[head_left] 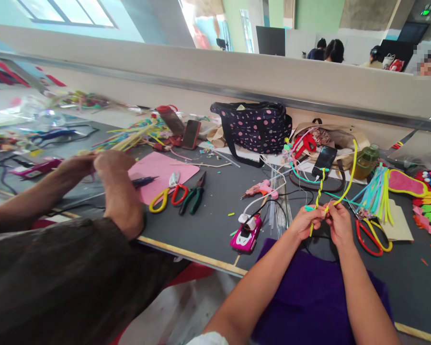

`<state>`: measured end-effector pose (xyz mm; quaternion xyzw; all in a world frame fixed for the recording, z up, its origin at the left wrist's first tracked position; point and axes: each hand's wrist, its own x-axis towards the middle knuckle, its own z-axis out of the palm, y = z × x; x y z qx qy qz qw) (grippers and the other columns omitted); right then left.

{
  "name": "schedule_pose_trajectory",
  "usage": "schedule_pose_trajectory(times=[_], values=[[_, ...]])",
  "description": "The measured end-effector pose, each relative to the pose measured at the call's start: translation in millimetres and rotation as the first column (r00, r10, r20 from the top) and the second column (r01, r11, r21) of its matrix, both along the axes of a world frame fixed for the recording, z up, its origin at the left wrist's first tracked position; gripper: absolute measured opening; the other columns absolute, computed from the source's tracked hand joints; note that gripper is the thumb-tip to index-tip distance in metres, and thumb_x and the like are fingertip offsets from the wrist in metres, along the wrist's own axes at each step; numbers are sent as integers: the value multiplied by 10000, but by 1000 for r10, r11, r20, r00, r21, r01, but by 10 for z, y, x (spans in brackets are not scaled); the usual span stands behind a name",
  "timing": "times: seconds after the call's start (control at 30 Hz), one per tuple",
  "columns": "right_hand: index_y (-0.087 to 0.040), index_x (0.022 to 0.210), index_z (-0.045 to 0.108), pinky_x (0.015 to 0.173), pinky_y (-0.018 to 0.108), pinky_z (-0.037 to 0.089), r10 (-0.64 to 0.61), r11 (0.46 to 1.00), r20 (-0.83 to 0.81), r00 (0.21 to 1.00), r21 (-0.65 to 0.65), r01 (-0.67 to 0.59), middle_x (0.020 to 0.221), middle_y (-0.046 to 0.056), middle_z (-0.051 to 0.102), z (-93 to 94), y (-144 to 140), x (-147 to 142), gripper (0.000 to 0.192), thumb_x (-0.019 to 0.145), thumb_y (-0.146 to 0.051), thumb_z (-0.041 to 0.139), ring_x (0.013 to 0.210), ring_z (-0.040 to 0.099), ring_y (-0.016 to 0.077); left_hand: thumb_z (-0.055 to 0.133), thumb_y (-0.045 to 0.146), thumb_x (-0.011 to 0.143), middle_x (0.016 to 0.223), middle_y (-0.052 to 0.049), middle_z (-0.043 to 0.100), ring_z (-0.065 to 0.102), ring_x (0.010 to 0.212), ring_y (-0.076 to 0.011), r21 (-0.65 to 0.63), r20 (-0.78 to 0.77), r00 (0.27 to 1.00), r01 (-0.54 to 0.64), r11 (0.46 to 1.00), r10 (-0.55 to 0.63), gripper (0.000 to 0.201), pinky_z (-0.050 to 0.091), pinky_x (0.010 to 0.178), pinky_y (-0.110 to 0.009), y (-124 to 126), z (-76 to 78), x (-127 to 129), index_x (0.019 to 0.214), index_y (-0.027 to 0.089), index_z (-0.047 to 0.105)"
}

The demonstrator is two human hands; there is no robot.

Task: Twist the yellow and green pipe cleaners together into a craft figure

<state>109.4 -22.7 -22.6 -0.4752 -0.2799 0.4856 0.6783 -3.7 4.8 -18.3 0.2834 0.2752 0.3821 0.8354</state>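
Note:
My left hand [306, 221] and my right hand [338, 221] meet above the dark table [215, 211], pinching a twisted strand of yellow and teal pipe cleaners [321, 189]. A long yellow pipe cleaner [352, 167] arcs up from my right hand. A purple cloth [309, 292] lies over my lap below my forearms.
A co-worker's hands [104, 167] work at the left near a pink sheet [161, 173], scissors [168, 194] and pliers [194, 195]. Also here: pink glue gun [260, 188], pink car-shaped gadget [247, 233], dotted bag [255, 127], phone [324, 161], red-and-yellow scissors [373, 237], pipe cleaner bundle [377, 196].

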Motion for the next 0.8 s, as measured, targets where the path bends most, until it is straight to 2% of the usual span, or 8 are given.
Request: schedule_pose_trajectory(times=[0.1,0.2,0.3,0.4,0.5,0.63,0.8], values=[[-182,735,552,372,158,284,17,1000,2,1000,-16,-17,646,-35,563,-8,7,5,357,626,-446,765,472,442,56,789,185,513,554,32,541,306,390,-1,2,-20,1000,8,1000,-8,252,225,357,-170,-1,-3,1,712,95,664],[-192,764,547,368,158,283,-52,998,57,997,-22,53,588,-58,525,-12,2,-4,366,625,-453,763,452,431,62,799,209,514,561,26,553,336,395,-9,45,-48,998,-41,998,43,280,263,367,-172,-2,-4,10,735,91,675],[-191,749,551,375,170,292,-148,989,173,974,10,149,559,-66,498,-14,-14,-28,328,662,-449,735,440,411,65,808,239,510,543,33,541,350,392,-18,84,-70,989,-127,988,133,304,299,373,-182,-4,0,28,743,90,682],[-179,756,602,402,196,309,-183,983,322,929,67,171,579,-43,537,-15,-29,-41,296,710,-459,685,453,410,77,810,271,516,519,38,524,366,393,-29,122,-90,978,-179,976,190,315,319,378,-188,-5,7,43,743,89,688],[-173,789,643,459,222,361,-212,977,427,879,103,186,622,-16,597,-15,-40,-34,296,729,-463,656,512,474,107,811,282,517,521,34,530,379,390,-33,158,-115,968,-203,966,222,316,325,374,-190,-3,1,50,733,87,688],[-168,836,668,507,237,396,-196,980,458,867,108,165,691,6,639,-12,-52,-27,302,741,-454,641,579,523,131,799,278,539,544,23,550,391,394,-38,186,-117,965,-211,960,235,295,335,367,-187,8,-24,50,738,87,693],[-165,873,659,520,230,401,-140,990,397,907,80,118,765,12,651,-10,-54,-51,305,698,-412,699,592,523,118,778,275,571,526,23,536,367,392,-33,177,-86,973,-198,964,216,264,335,360,-180,16,-32,45,738,85,703]])
